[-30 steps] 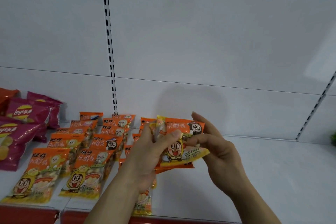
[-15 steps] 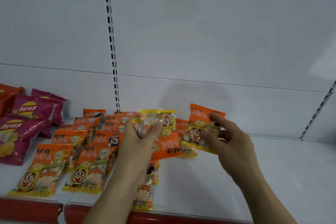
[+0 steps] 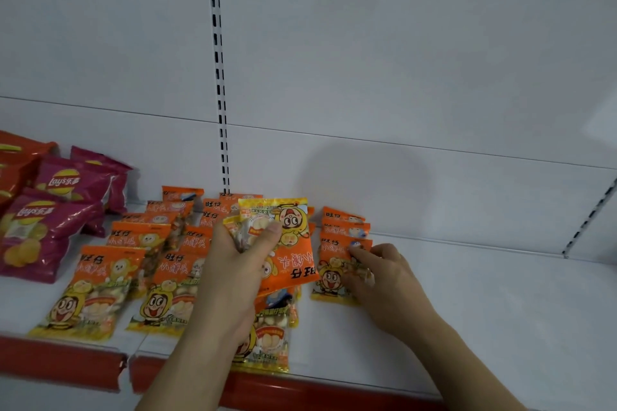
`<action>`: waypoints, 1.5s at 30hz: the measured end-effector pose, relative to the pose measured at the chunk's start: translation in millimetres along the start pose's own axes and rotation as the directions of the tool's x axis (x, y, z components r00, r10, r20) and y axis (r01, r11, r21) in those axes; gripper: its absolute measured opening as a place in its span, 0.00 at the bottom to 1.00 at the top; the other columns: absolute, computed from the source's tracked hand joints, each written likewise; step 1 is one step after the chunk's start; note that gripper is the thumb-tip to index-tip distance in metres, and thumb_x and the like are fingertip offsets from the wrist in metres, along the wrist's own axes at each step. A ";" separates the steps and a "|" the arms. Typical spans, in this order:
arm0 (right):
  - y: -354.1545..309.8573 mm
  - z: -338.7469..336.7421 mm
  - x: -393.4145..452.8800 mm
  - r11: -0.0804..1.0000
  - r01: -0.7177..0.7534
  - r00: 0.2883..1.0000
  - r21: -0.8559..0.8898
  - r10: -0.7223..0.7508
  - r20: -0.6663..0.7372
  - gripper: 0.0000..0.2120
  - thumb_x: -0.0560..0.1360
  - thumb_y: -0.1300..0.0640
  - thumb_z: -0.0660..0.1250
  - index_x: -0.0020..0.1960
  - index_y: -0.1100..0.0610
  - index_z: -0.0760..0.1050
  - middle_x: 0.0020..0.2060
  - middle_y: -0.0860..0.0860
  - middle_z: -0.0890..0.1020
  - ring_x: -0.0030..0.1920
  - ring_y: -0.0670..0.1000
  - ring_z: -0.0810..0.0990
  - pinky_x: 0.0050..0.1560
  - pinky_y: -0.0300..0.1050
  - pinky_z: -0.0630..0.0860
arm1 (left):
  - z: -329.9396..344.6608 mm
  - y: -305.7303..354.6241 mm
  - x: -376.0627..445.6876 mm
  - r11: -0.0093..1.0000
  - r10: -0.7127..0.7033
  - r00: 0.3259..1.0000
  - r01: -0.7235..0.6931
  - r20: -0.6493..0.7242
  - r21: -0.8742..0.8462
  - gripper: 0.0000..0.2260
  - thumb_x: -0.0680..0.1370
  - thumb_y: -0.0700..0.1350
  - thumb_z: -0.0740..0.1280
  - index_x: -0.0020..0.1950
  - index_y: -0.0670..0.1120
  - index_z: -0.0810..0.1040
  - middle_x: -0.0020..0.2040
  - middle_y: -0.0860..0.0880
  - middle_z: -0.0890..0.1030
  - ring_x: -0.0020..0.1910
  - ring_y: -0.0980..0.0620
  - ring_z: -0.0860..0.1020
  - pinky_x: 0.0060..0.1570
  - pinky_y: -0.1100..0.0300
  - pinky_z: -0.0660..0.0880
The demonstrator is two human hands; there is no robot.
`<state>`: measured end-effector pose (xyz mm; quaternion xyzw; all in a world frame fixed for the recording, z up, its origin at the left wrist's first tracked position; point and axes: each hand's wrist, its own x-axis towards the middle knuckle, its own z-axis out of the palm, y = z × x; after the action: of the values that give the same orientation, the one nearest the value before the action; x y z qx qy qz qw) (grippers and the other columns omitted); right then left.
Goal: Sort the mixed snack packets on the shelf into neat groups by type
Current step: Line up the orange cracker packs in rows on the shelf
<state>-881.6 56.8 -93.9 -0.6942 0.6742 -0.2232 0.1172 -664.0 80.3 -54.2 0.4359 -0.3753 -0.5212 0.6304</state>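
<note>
1. My left hand (image 3: 233, 264) fingers grip a bunch of orange snack packets (image 3: 287, 253), lifted above the shelf (image 3: 467, 304), centre.
2. My right hand (image 3: 380, 274) fingers pinch the near packet (image 3: 334, 274) of the right-hand row, lying on the shelf.
3. Purple chip bags (image 3: 43, 227) far left.

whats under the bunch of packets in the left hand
Under the held packets in the left hand, more orange packets lie in a column on the shelf. The hand and bunch cover the column's middle.
</note>
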 end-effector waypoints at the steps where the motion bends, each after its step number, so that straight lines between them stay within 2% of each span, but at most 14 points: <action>1: 1.1 -0.8 -1.4 1.000 0.005 1.000 0.009 -0.005 0.007 0.27 0.80 0.43 0.65 0.77 0.45 0.65 0.67 0.47 0.68 0.67 0.49 0.67 0.68 0.46 0.70 | 0.8 -0.9 -0.7 1.000 -0.005 1.000 0.005 0.003 -0.001 0.14 0.78 0.45 0.73 0.62 0.51 0.77 0.53 0.50 0.88 0.48 0.49 0.88 0.40 0.52 0.83; 8: 0.9 -6.3 -6.7 1.000 -0.009 0.999 0.003 0.009 0.039 0.26 0.81 0.43 0.63 0.77 0.44 0.64 0.71 0.48 0.64 0.70 0.51 0.66 0.69 0.47 0.70 | 13.6 -2.6 -5.0 0.999 -0.042 0.999 0.043 0.032 -0.013 0.10 0.80 0.41 0.71 0.59 0.51 0.75 0.46 0.50 0.88 0.41 0.49 0.88 0.31 0.57 0.81; 11: -9.0 -17.7 -17.0 0.972 -0.004 0.989 0.233 0.038 -0.141 0.21 0.80 0.42 0.63 0.72 0.43 0.70 0.65 0.44 0.71 0.60 0.43 0.74 0.54 0.35 0.75 | 19.4 -4.3 -7.5 0.998 -0.054 0.996 0.054 0.075 -0.007 0.13 0.79 0.38 0.70 0.61 0.50 0.74 0.50 0.45 0.87 0.43 0.44 0.88 0.36 0.52 0.82; 15: -41.8 -39.7 -38.2 0.732 0.012 1.000 0.681 0.010 -0.028 0.19 0.72 0.34 0.65 0.57 0.43 0.79 0.49 0.41 0.85 0.48 0.39 0.83 0.48 0.38 0.80 | 30.4 -10.6 -12.6 0.999 -0.019 0.989 0.014 0.147 0.035 0.24 0.76 0.38 0.75 0.64 0.60 0.74 0.55 0.47 0.86 0.50 0.43 0.87 0.50 0.40 0.84; 20: -46.3 -53.0 -44.3 0.663 -0.002 0.998 0.748 0.045 -0.037 0.07 0.74 0.53 0.74 0.51 0.50 0.81 0.43 0.46 0.87 0.45 0.48 0.87 0.47 0.47 0.84 | 40.2 -11.4 -18.3 1.000 0.011 0.987 -0.015 0.163 0.026 0.19 0.75 0.45 0.76 0.61 0.61 0.75 0.51 0.52 0.87 0.48 0.49 0.88 0.45 0.47 0.85; 24: -34.8 -59.8 -43.4 0.392 -0.007 0.966 0.920 0.240 -0.095 0.19 0.71 0.60 0.76 0.59 0.55 0.76 0.47 0.52 0.86 0.47 0.54 0.87 0.47 0.55 0.84 | 41.5 -12.2 -19.8 1.000 0.006 0.984 -0.010 0.176 0.021 0.11 0.79 0.49 0.71 0.61 0.58 0.76 0.51 0.53 0.87 0.48 0.53 0.87 0.44 0.52 0.84; 27: -38.1 -56.2 -45.2 0.176 0.041 0.959 0.984 0.270 -0.089 0.27 0.71 0.65 0.75 0.65 0.49 0.71 0.50 0.56 0.85 0.48 0.57 0.87 0.46 0.56 0.84 | 47.1 -15.3 -24.1 0.999 -0.039 0.971 0.039 0.237 0.009 0.24 0.70 0.55 0.76 0.64 0.58 0.75 0.55 0.51 0.87 0.53 0.49 0.86 0.50 0.45 0.84; 30: -47.3 -48.1 -54.9 0.257 0.032 0.966 0.966 0.239 -0.096 0.15 0.75 0.63 0.72 0.58 0.50 0.79 0.46 0.53 0.87 0.46 0.54 0.87 0.45 0.53 0.84 | 53.2 -18.7 -27.6 0.999 -0.008 0.978 -0.002 0.210 0.046 0.23 0.74 0.47 0.77 0.67 0.56 0.75 0.56 0.52 0.86 0.54 0.50 0.86 0.46 0.51 0.85; 32: -43.0 -45.3 -60.5 0.438 0.008 0.958 0.899 0.256 -0.133 0.03 0.77 0.59 0.71 0.48 0.54 0.83 0.40 0.51 0.87 0.42 0.50 0.86 0.43 0.48 0.83 | 53.8 -20.4 -26.1 0.998 0.036 0.988 -0.044 0.149 0.050 0.19 0.77 0.42 0.75 0.65 0.54 0.76 0.54 0.53 0.87 0.50 0.53 0.87 0.40 0.56 0.84; 35: -25.7 -44.3 -58.4 0.655 -0.126 0.967 0.745 0.248 -0.055 0.10 0.75 0.53 0.72 0.43 0.61 0.80 0.36 0.51 0.85 0.38 0.48 0.84 0.40 0.45 0.81 | 49.8 -17.1 -20.9 0.996 0.078 0.993 -0.082 0.089 0.036 0.18 0.76 0.41 0.75 0.61 0.57 0.76 0.48 0.57 0.87 0.45 0.58 0.86 0.34 0.61 0.82; 37: -23.3 -50.4 -57.9 0.696 -0.107 0.982 0.710 0.185 -0.033 0.10 0.74 0.53 0.74 0.54 0.52 0.78 0.47 0.45 0.85 0.44 0.40 0.84 0.42 0.39 0.82 | 46.6 -14.6 -19.2 0.990 0.103 0.988 -0.113 0.113 0.087 0.18 0.76 0.42 0.76 0.57 0.61 0.77 0.48 0.58 0.87 0.45 0.59 0.86 0.34 0.60 0.82; 40: -21.4 -61.9 -57.3 0.822 0.120 0.988 0.557 -0.045 -0.146 0.29 0.73 0.54 0.75 0.67 0.34 0.66 0.59 0.32 0.74 0.57 0.31 0.75 0.44 0.31 0.79 | 46.1 -7.6 -22.2 0.954 0.137 0.970 -0.184 0.203 0.235 0.19 0.75 0.45 0.77 0.51 0.69 0.77 0.49 0.59 0.86 0.45 0.61 0.86 0.35 0.65 0.81; 42: -22.4 -64.7 -57.5 0.857 0.246 0.969 0.454 -0.214 -0.121 0.27 0.74 0.55 0.75 0.65 0.32 0.72 0.58 0.32 0.76 0.58 0.34 0.76 0.50 0.33 0.79 | 45.6 -5.6 -23.5 0.943 0.151 0.969 -0.201 0.197 0.266 0.15 0.75 0.47 0.76 0.52 0.66 0.76 0.48 0.59 0.86 0.44 0.61 0.85 0.35 0.67 0.80; 45: -16.9 -60.1 -57.5 0.846 0.240 0.971 0.476 -0.214 -0.108 0.21 0.74 0.57 0.76 0.60 0.36 0.79 0.53 0.35 0.80 0.55 0.39 0.79 0.52 0.34 0.78 | 43.8 -2.7 -25.6 0.962 0.125 0.984 -0.151 0.127 0.227 0.08 0.77 0.52 0.73 0.55 0.58 0.78 0.47 0.57 0.87 0.46 0.56 0.87 0.38 0.60 0.83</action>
<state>-894.3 123.0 -42.3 -0.7113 0.5125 -0.4152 0.2432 -709.9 98.3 -42.4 0.4506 -0.4984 -0.4513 0.5873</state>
